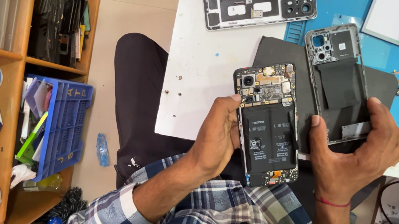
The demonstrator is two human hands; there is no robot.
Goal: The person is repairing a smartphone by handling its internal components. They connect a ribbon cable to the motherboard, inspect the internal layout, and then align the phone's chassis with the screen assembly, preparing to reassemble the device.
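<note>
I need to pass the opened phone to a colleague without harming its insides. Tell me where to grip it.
Grip the opened phone by its two long metal edges, coming from the sides, as the left hand does now. Its exposed board and battery face up, so keep fingers off that face. The right hand holds the separate back cover.

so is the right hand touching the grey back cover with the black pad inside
Touching. The head view shows the right hand wrapped over the lower end of the grey back cover, fingers curled on its right edge and thumb on its left.
</note>
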